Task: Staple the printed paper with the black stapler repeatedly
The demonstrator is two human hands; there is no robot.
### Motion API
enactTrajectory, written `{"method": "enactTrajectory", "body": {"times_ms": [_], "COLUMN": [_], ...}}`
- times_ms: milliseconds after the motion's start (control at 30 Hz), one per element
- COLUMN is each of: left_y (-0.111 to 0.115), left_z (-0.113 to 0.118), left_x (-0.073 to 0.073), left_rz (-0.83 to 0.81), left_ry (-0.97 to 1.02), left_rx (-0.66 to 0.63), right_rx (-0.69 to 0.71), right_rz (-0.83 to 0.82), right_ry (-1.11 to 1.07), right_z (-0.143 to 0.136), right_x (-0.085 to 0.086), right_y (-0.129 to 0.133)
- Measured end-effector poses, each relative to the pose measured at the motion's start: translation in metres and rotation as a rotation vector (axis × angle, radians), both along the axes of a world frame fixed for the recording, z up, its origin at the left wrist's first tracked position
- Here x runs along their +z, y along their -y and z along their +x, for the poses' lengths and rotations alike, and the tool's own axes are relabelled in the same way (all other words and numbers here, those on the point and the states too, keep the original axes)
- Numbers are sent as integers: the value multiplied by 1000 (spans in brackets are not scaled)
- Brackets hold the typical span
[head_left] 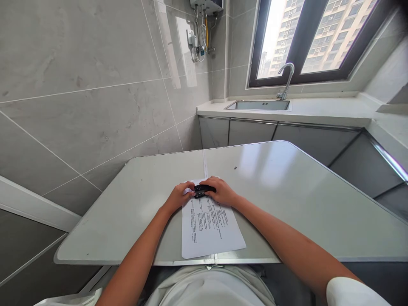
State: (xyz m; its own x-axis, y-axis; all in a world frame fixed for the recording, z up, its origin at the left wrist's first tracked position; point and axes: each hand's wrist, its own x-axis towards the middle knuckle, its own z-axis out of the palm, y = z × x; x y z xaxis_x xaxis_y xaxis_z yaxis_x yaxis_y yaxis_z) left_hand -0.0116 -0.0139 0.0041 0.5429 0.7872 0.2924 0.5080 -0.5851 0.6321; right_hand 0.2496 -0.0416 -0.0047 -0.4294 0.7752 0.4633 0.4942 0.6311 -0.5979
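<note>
A black stapler (pixel 200 191) lies sideways over the upper part of a printed white sheet of paper (pixel 212 238). My right hand (pixel 223 192) is wrapped around the stapler's right end, fingers over the top and thumb at the near side. At its left end are the bent fingers and thumb of my left hand (pixel 179 197), closed against the stapler and above the sheet's left edge. My fingers cover part of the stapler, so its inner parts cannot be made out. Whether several sheets are stacked is also unclear.
The white folding table (pixel 270 204) has a seam down its middle. Tiny metal bits (pixel 235 168) lie beyond my right hand. Behind stand a counter (pixel 328 108) with a sink (pixel 261 105) and a faucet (pixel 287 80). A tiled wall (pixel 95 106) runs along the left.
</note>
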Motion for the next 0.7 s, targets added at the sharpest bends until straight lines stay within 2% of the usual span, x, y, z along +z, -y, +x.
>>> {"method": "enactTrajectory", "body": {"times_ms": [233,400,500,600,667,700], "left_y": [-1,0,1,0,-2,-4], "left_z": [3,5,6,3,0,-1], "left_x": [-2,3,1,-7,-13,-16], "left_rz": [17,49,114,134,142,145], "left_ry": [-57,29,-112,-335,-389,-396], "left_rx": [-15,59,-3,-100,-69,-39], "right_rx": [-17,-150,-293,-451,-464,-424], "right_rz": [29,-18,11,17,-29,-70], "right_ry": [-17,-174,-162,-103,-64,-52], "right_z": [-16,-12,14,57,86,99], "right_x": [4,9,12,10,7,6], "right_y": [7,-2,-13,-24,-29,-30]}}
